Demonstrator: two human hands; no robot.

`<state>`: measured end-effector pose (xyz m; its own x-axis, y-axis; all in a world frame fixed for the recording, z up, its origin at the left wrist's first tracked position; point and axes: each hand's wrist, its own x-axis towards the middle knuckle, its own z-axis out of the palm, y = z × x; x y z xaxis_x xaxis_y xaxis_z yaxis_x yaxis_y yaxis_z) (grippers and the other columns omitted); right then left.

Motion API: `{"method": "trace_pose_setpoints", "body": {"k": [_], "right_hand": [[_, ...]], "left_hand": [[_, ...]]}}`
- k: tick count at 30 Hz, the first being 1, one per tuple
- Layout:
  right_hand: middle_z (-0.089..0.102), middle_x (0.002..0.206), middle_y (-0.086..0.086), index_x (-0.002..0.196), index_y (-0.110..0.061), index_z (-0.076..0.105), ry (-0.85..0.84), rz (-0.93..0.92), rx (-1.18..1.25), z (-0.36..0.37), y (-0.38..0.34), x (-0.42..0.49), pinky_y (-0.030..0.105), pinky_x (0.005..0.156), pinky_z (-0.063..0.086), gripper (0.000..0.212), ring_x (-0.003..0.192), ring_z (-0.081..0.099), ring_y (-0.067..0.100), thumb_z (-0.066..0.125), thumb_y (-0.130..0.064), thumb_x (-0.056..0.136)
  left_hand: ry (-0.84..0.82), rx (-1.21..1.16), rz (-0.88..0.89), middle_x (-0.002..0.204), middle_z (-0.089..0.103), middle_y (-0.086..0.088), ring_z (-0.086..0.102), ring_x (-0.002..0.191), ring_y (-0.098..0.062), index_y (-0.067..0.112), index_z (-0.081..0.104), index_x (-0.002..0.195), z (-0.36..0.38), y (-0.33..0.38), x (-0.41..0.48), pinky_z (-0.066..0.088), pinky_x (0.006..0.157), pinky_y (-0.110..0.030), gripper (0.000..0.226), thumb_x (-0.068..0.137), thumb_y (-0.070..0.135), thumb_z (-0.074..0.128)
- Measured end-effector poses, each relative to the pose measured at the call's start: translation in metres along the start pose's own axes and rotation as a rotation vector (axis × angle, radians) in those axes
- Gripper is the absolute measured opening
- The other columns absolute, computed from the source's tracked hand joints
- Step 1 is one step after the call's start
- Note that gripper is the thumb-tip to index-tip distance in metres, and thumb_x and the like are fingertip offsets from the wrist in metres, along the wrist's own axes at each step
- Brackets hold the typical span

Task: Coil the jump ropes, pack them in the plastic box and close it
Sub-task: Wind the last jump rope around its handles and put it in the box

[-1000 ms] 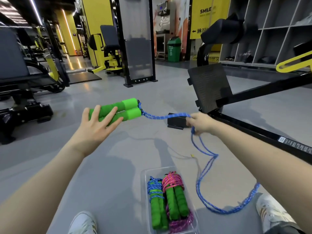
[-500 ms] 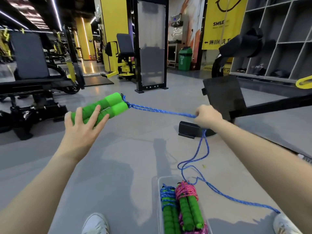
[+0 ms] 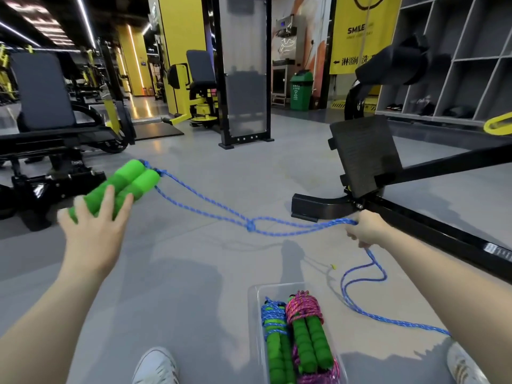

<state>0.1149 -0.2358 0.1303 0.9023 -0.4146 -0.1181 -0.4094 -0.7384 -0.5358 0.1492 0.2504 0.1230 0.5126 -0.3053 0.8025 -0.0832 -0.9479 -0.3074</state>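
Observation:
My left hand (image 3: 92, 231) holds the two green foam handles (image 3: 130, 184) of a jump rope side by side, fingers wrapped from below. Its blue rope (image 3: 221, 214) runs doubled to the right, with a knot-like tangle (image 3: 250, 225) midway. My right hand (image 3: 365, 230) grips the doubled rope near the machine base. The rope's slack (image 3: 360, 281) loops on the floor towards my right shoe. A clear plastic box (image 3: 253, 314) on the floor between my feet holds two coiled ropes, one blue (image 3: 273, 314) and one pink (image 3: 303, 304), both with green handles.
A black gym machine with a footplate (image 3: 363, 156) and a long frame rail (image 3: 432, 228) stands at right, close to my right hand. Black benches (image 3: 50, 139) are at left. My white shoes (image 3: 156, 367) flank the box. Grey floor lies between.
My right hand slid along the rope, away from the handles and down to the right, so a longer doubled stretch with a tangle shows. My left hand tilted the handles upward.

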Motion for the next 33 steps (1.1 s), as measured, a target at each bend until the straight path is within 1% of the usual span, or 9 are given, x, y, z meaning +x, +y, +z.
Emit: {"method": "trace_pose_setpoints", "body": {"k": [2, 6, 9, 13, 18, 22, 25, 30, 33], "right_hand": [[0.056, 0.074, 0.015, 0.073, -0.001, 0.055, -0.084, -0.034, 0.363, 0.0, -0.017, -0.006, 0.02, 0.042, 0.048, 0.027, 0.04, 0.056, 0.017, 0.045, -0.01, 0.096], [0.058, 0.08, 0.012, 0.089, -0.001, 0.055, -0.052, -0.232, 0.816, -0.017, -0.083, -0.008, 0.028, 0.064, 0.054, 0.025, 0.064, 0.059, 0.017, 0.04, -0.018, 0.101], [0.061, 0.083, 0.003, 0.078, -0.008, 0.057, 0.008, -0.479, 0.912, -0.051, -0.135, -0.015, 0.033, 0.087, 0.048, 0.036, 0.073, 0.061, 0.018, 0.034, -0.021, 0.102], [0.063, 0.089, -0.002, 0.071, -0.017, 0.058, 0.277, -0.645, 0.891, -0.103, -0.17, -0.018, 0.029, 0.093, 0.045, 0.038, 0.093, 0.062, 0.018, 0.034, -0.022, 0.101], [0.061, 0.105, 0.018, 0.095, 0.002, 0.06, 0.363, -0.491, 0.187, -0.083, -0.101, 0.01, 0.033, 0.08, 0.043, 0.025, 0.099, 0.056, 0.03, 0.041, -0.014, 0.096], [0.036, 0.14, 0.01, 0.148, -0.005, 0.017, -0.247, -0.162, -0.695, -0.034, -0.034, -0.014, 0.03, 0.093, 0.033, 0.052, 0.111, 0.037, 0.015, 0.031, -0.01, 0.098], [0.025, 0.153, 0.003, 0.151, -0.017, 0.012, -0.368, -0.243, -0.241, -0.01, -0.03, -0.027, 0.024, 0.106, 0.025, 0.066, 0.136, 0.029, 0.015, 0.042, -0.006, 0.093], [0.037, 0.148, 0.002, 0.145, -0.033, 0.028, -0.431, -0.346, 0.576, 0.011, -0.063, -0.027, 0.037, 0.114, 0.026, 0.101, 0.134, 0.037, 0.017, 0.077, -0.03, 0.056], [0.062, 0.118, -0.004, 0.114, -0.024, 0.057, -0.378, -0.442, 0.832, 0.017, -0.072, -0.024, 0.047, 0.112, 0.029, 0.061, 0.118, 0.051, 0.015, 0.073, -0.025, 0.055]], "left_hand": [[0.032, 0.002, 0.122, 0.131, 0.047, -0.032, 0.044, 0.094, -0.054, 0.002, 0.053, 0.125, 0.002, 0.015, 0.001, 0.034, 0.075, -0.059, 0.055, 0.077, -0.007, 0.029], [0.09, -0.013, 0.165, 0.132, 0.048, -0.029, 0.046, 0.096, -0.054, 0.005, 0.054, 0.127, 0.002, 0.05, 0.025, 0.036, 0.077, -0.059, 0.056, 0.079, -0.008, 0.029], [0.117, -0.054, 0.094, 0.135, 0.046, -0.027, 0.046, 0.099, -0.054, 0.007, 0.051, 0.13, -0.002, 0.068, 0.041, 0.036, 0.08, -0.061, 0.062, 0.071, -0.014, 0.045], [0.149, -0.077, 0.063, 0.136, 0.045, -0.025, 0.047, 0.1, -0.054, 0.009, 0.049, 0.131, -0.007, 0.078, 0.051, 0.037, 0.08, -0.058, 0.069, 0.067, -0.016, 0.048], [0.201, -0.09, 0.119, 0.134, 0.048, -0.024, 0.049, 0.098, -0.053, 0.01, 0.049, 0.13, -0.014, 0.084, 0.06, 0.036, 0.078, -0.054, 0.07, 0.065, -0.017, 0.048], [0.224, -0.067, 0.278, 0.132, 0.053, -0.023, 0.051, 0.098, -0.051, 0.011, 0.047, 0.131, -0.022, 0.099, 0.065, 0.039, 0.08, -0.055, 0.067, 0.068, -0.011, 0.039], [0.206, -0.059, 0.417, 0.135, 0.051, -0.021, 0.05, 0.102, -0.051, 0.013, 0.043, 0.134, -0.024, 0.114, 0.065, 0.041, 0.083, -0.057, 0.068, 0.07, -0.007, 0.031], [0.223, -0.079, 0.509, 0.14, 0.039, -0.019, 0.047, 0.105, -0.052, 0.013, 0.04, 0.138, -0.031, 0.14, 0.07, 0.042, 0.084, -0.059, 0.072, 0.07, -0.009, 0.031], [0.263, -0.141, 0.514, 0.14, 0.04, -0.017, 0.05, 0.103, -0.051, 0.015, 0.04, 0.138, -0.037, 0.157, 0.074, 0.042, 0.084, -0.057, 0.063, 0.086, -0.007, 0.013]]}}
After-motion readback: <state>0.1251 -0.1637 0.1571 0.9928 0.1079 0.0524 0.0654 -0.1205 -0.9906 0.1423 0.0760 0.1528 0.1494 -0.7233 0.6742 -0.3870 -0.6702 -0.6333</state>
